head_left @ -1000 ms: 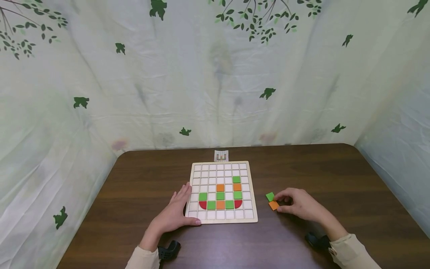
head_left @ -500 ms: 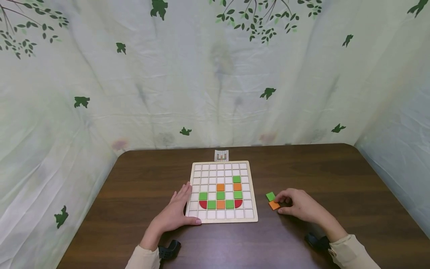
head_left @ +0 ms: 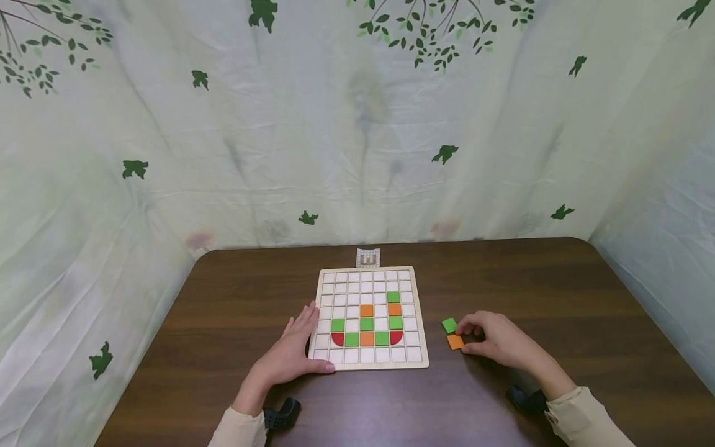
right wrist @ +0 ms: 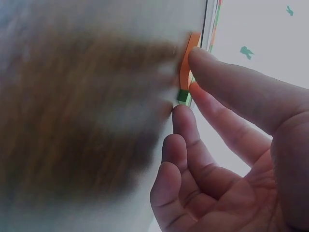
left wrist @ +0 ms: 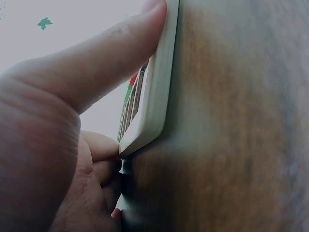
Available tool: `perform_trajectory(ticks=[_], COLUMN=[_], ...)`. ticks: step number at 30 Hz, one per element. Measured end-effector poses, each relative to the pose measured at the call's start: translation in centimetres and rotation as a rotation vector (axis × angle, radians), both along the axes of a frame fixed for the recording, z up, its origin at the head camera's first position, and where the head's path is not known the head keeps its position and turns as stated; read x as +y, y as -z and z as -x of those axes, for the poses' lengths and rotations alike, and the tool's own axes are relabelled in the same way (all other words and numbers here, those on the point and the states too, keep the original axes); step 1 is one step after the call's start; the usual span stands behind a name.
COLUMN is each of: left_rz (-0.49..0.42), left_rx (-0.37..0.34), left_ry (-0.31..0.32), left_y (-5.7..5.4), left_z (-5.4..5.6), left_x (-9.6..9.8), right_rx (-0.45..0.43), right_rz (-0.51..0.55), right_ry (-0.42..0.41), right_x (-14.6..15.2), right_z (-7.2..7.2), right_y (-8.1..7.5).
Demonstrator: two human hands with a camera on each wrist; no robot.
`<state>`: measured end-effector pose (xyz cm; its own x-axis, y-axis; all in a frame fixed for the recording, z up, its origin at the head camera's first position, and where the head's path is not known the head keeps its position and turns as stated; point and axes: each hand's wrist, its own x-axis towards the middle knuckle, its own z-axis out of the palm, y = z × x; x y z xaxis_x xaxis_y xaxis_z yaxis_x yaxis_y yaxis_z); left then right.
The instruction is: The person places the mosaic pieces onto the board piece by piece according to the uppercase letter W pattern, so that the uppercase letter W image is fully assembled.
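A light wooden grid board (head_left: pixel 421 323) with white cells lies on the table, bearing green, orange and red tiles. My left hand (head_left: pixel 290 356) rests at its near left corner, fingers along the left side and thumb (left wrist: pixel 120 43) on the front rim. To the right of the board, my right hand (head_left: pixel 499 338) pinches an orange square tile (head_left: pixel 455 342) flat on the table between thumb and index finger. A green square tile (head_left: pixel 449 325) lies just behind the orange one. In the right wrist view the orange tile (right wrist: pixel 187 63) appears edge-on beside the thumb.
A small printed card (head_left: pixel 368 258) with a grid pattern lies behind the board. The dark wooden table (head_left: pixel 530 279) runs back to a pale curtain (head_left: pixel 357 124) printed with leaves. Black wrist straps (head_left: pixel 282 415) show at both sleeves.
The orange tile has turned slightly under my right fingers and now lies squarer to the table's front. My left hand and the board have not visibly moved.
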<state>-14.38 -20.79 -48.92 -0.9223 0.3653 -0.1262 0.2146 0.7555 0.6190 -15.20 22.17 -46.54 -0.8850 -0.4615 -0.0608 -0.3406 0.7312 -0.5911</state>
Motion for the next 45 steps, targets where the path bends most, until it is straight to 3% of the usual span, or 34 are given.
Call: perform_trajectory(ticks=[16, 25, 45], left_rz=[-0.01, -0.012, -0.005], left_rx=[-0.001, 0.0, 0.008], left_ry=[-0.003, -0.002, -0.004], left_y=[-0.1, -0.2, 0.0], left_z=[-0.1, -0.1, -0.1], left_x=[-0.1, 0.1, 0.0], right_rx=[0.018, -0.013, 0.078], right_rz=[-0.043, -0.026, 0.005], right_ry=[-0.02, 0.023, 0.046], right_x=[-0.5, -0.3, -1.6], right_z=[0.2, -0.2, 0.5], right_y=[0.2, -0.1, -0.4])
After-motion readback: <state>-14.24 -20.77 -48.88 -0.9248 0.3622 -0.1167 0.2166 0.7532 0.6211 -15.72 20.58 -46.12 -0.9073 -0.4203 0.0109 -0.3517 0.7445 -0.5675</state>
